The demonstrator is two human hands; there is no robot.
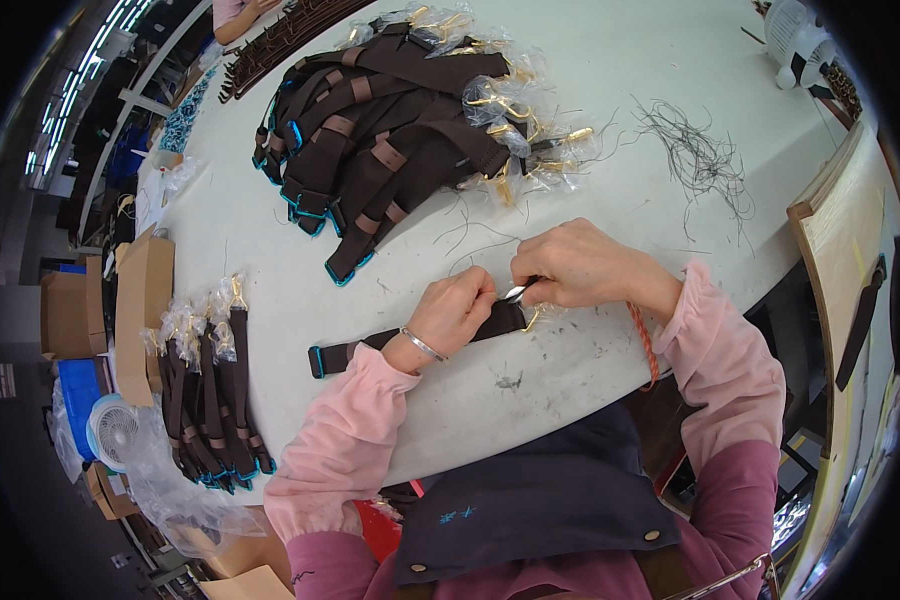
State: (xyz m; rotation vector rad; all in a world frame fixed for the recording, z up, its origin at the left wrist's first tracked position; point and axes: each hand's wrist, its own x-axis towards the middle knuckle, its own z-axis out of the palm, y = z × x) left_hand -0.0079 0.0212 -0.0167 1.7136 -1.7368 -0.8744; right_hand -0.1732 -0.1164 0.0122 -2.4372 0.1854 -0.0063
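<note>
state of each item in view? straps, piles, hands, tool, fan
left hand: closed on the strap, pinning it to the table
right hand: closed on the small metal tool
small metal tool: held at the strap's buckle end
strap: flat on the table, one end in hand
big strap pile: heaped, buckles bagged in clear plastic
small strap pile: laid side by side
loose threads: scattered
white fan: cannot tell if running

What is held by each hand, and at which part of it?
Left hand pins the dark brown strap near its buckle end; right hand grips small metal snips there.
</note>
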